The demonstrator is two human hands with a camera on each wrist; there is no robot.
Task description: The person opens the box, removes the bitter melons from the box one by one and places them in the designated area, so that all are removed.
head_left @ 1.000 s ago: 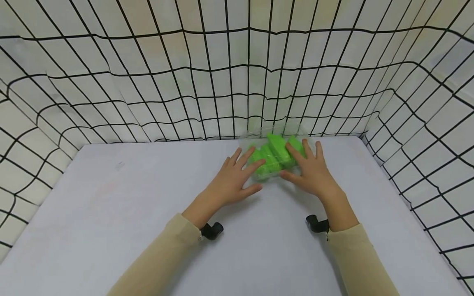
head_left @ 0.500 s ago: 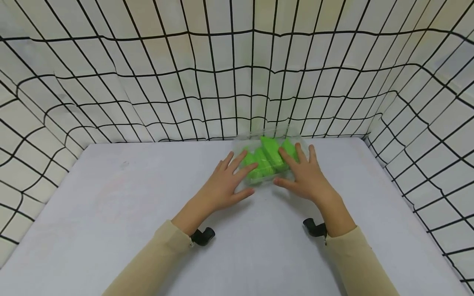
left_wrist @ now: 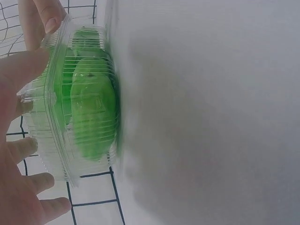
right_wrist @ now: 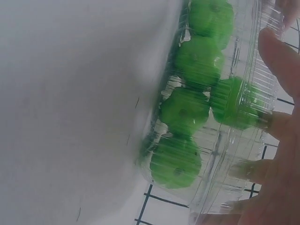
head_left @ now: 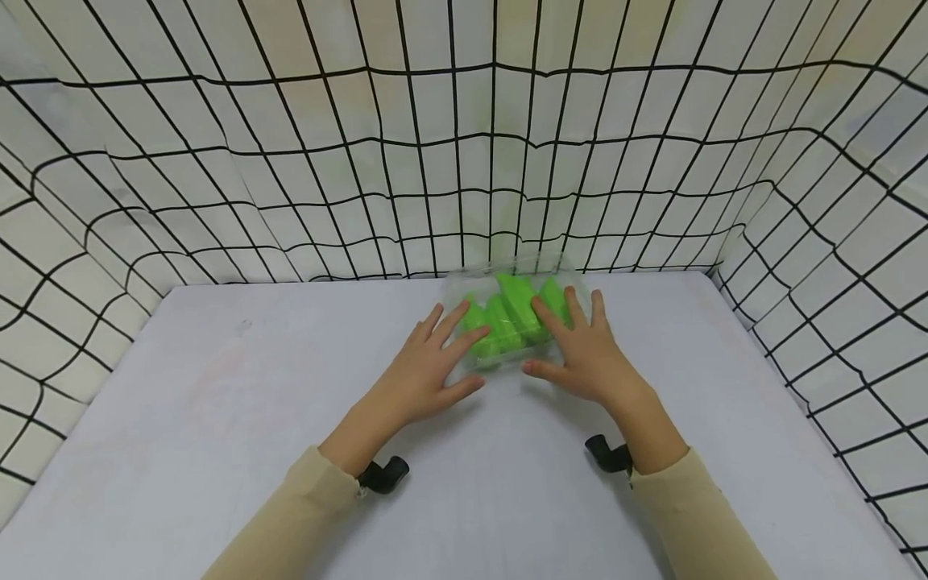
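Note:
A clear plastic hinged box holds several bright green, long lumpy pieces. It lies towards the back of the white table, in front of the netting. My left hand spreads over its left side, fingertips on the lid and thumb by the front edge. On the other side my right hand does the same, with straight, parted fingers. From the left wrist view, the ribbed wall of the box shows with one rounded green end close behind it. Several rounded green ends line up in the right wrist view.
Black netting over white sheeting rises along the back and both sides of the white table. A black wrist-camera piece sits at the left wrist and another at the right, below beige sleeves.
Both hands and the box have slid together to the left and a little towards the person. The fingers keep their spread on the lid.

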